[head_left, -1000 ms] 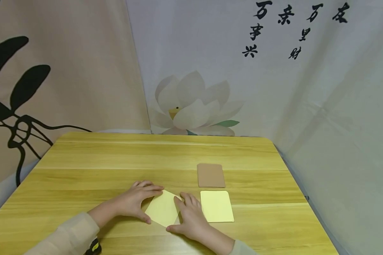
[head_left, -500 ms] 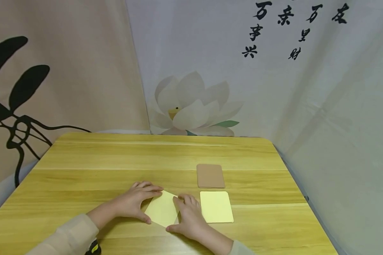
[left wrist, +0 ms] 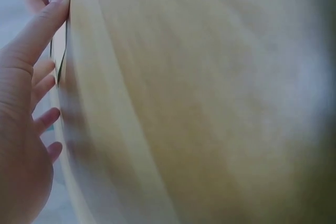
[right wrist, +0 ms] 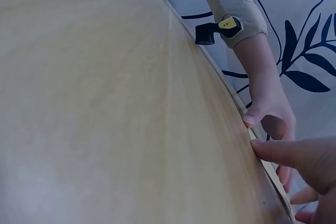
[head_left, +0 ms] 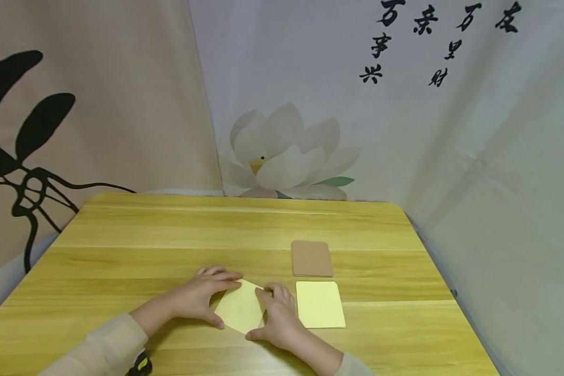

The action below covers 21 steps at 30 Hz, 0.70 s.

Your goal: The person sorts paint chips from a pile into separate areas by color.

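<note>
A pale yellow square sheet [head_left: 241, 307] lies turned cornerwise on the wooden table, with a see-through or shaded strip along its right edge. My left hand [head_left: 206, 295] spans its left side, thumb at the near-left edge and fingertips at the far corner. On the other side is my right hand [head_left: 278, 318], its thumb at the near corner and index finger at the right corner. Both thumbs look straight in the wrist views, where the left thumb [left wrist: 50, 19] touches the sheet's edge. From the right wrist, the sheet [right wrist: 270, 174] shows as a thin edge with a dark line.
Right of the hands lies a yellow rounded square card [head_left: 320, 305], with a brown card [head_left: 312, 259] behind it. A black device with a yellow patch [head_left: 141, 363] sits on the left wrist. Printed cloth [head_left: 286, 94] hangs behind the table [head_left: 169, 230].
Both hands keep their places at the sheet. The whole head view has shifted slightly; the cards stay where they were.
</note>
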Each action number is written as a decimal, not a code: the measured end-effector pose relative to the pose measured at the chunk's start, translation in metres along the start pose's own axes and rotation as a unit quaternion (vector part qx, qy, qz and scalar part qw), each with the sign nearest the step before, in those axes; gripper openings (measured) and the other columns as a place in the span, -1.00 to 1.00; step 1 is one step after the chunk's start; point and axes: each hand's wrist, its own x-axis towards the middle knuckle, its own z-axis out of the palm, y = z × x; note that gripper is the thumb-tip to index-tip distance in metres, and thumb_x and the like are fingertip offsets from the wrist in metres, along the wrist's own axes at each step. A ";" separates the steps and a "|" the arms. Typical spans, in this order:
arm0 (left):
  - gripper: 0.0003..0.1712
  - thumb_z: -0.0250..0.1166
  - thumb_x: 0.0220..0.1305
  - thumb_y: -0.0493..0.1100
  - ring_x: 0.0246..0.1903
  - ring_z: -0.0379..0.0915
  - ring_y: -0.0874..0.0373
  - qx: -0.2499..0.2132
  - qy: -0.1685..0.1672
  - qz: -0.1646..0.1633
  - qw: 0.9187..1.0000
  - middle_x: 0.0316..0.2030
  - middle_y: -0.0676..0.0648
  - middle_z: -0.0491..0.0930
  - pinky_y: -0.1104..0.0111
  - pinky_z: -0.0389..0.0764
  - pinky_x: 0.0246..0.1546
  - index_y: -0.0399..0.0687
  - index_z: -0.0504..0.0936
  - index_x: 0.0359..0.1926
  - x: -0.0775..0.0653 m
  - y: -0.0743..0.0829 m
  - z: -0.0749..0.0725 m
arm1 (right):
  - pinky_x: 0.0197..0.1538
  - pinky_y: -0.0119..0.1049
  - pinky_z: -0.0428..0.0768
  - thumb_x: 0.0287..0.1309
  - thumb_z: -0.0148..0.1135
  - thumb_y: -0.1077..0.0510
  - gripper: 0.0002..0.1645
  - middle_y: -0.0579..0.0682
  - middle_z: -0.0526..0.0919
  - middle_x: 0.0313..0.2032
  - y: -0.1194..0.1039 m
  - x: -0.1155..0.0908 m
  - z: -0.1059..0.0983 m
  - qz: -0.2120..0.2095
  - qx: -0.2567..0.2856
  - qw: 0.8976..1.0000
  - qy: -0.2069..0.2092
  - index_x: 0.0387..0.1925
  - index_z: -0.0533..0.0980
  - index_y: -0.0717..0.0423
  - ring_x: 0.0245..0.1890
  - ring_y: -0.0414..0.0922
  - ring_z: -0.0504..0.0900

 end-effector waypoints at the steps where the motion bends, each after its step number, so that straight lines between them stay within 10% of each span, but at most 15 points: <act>1: 0.15 0.36 -0.27 0.49 0.25 0.09 0.02 -0.002 -0.001 -0.001 1.000 0.37 0.04 0.23 -0.08 0.15 0.13 -0.08 0.42 0.31 0.000 0.000 0.000 | 0.26 0.17 0.13 -0.36 0.54 -0.18 0.19 0.14 0.23 0.26 0.000 0.000 0.000 0.000 0.000 1.000 0.000 0.33 0.28 0.25 0.29 0.10 0.09; 21: 0.16 0.37 -0.28 0.49 0.24 0.09 0.04 -0.010 0.021 0.000 1.000 0.34 0.06 0.26 -0.08 0.15 0.13 -0.03 0.41 0.32 -0.001 -0.002 0.004 | 0.25 0.17 0.15 -0.37 0.55 -0.26 0.25 0.18 0.16 0.30 0.004 -0.001 0.000 -0.028 -0.020 0.999 -0.003 0.38 0.23 0.12 0.30 0.12 0.07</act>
